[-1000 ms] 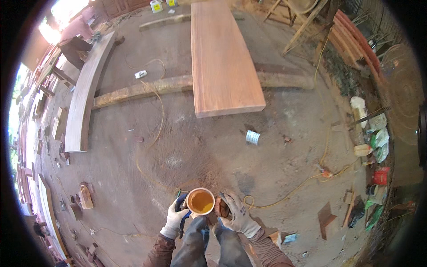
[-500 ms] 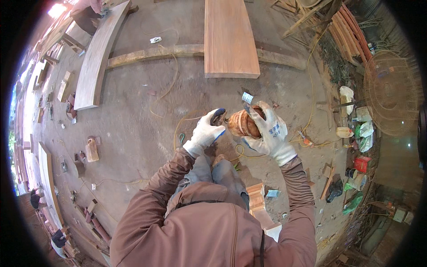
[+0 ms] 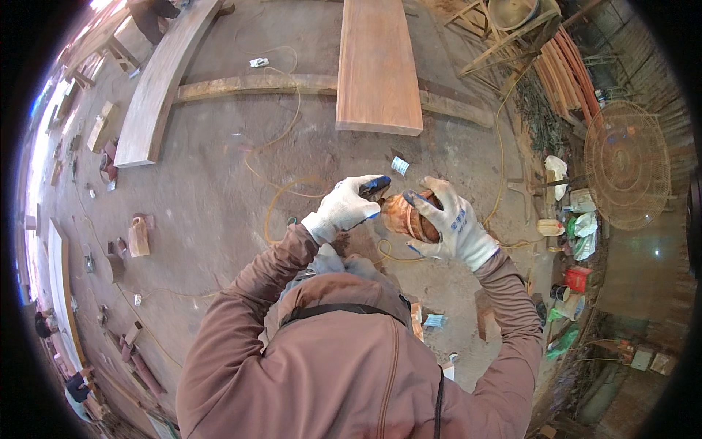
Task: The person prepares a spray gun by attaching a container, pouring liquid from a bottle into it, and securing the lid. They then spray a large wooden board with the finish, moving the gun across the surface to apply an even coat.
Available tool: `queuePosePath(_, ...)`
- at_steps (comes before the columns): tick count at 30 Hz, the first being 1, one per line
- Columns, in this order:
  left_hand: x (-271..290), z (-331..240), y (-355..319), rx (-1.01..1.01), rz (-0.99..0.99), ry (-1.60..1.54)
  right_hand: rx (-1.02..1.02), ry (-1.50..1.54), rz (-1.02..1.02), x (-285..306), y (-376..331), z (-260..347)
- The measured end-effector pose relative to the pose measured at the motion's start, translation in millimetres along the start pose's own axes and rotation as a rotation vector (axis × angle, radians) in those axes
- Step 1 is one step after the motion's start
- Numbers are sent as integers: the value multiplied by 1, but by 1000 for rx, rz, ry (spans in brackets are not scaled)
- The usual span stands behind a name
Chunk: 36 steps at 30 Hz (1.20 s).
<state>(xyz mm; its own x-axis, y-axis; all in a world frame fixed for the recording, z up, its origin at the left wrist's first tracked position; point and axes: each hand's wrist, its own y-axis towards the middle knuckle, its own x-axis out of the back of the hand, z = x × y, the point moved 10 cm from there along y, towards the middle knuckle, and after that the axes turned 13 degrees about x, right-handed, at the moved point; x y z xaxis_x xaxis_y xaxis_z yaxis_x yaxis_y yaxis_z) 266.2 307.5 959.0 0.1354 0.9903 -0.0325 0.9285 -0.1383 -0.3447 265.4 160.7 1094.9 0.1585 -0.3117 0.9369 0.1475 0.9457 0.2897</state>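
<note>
My right hand (image 3: 457, 225), in a white glove with dark blue fingertips, is wrapped round a brown-orange, rounded bottle-like container (image 3: 400, 214). It lies tilted on its side in front of me, its narrow end toward my left. At that end my left hand (image 3: 341, 210), gloved alike, curls its fingers and thumb round something small and dark that I cannot make out. Whether this piece is joined to the container is hidden by the fingers.
A thick wooden plank (image 3: 379, 69) rests across a timber beam (image 3: 256, 86) ahead; another plank (image 3: 164, 95) lies left. A yellow hose (image 3: 272, 212) loops over the floor. On the right stand a large fan (image 3: 627, 164) and several bags and containers. Another person (image 3: 152, 18) is at the far left.
My hands still hold the container's two ends, and it has shifted slightly right and turned a little. My view has shifted, with the planks and floor things displaced in it.
</note>
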Motion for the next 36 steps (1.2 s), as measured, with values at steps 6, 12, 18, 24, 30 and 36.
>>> queuePosePath(6, 7, 4, -10, 86, -227, 102, -334, 4, -136, -15, -17, -23)
queuePosePath(12, 7, -6, -11, 133, -55, 179, -127, -39, -20, -9, 1, -4)
queuePosePath(18, 11, -2, 1, 117, 106, 155, 91, 0, 49, -3, 25, 13)
queuePosePath(24, 19, 11, 10, 99, 56, 106, -185, 32, -132, 4, 22, 4)
queuePosePath(30, 18, -13, 4, 141, 47, 270, -87, -20, -69, 6, 24, 4)
queuePosePath(36, 13, -19, 12, 107, 122, 316, 95, 3, 55, 3, 28, 16)
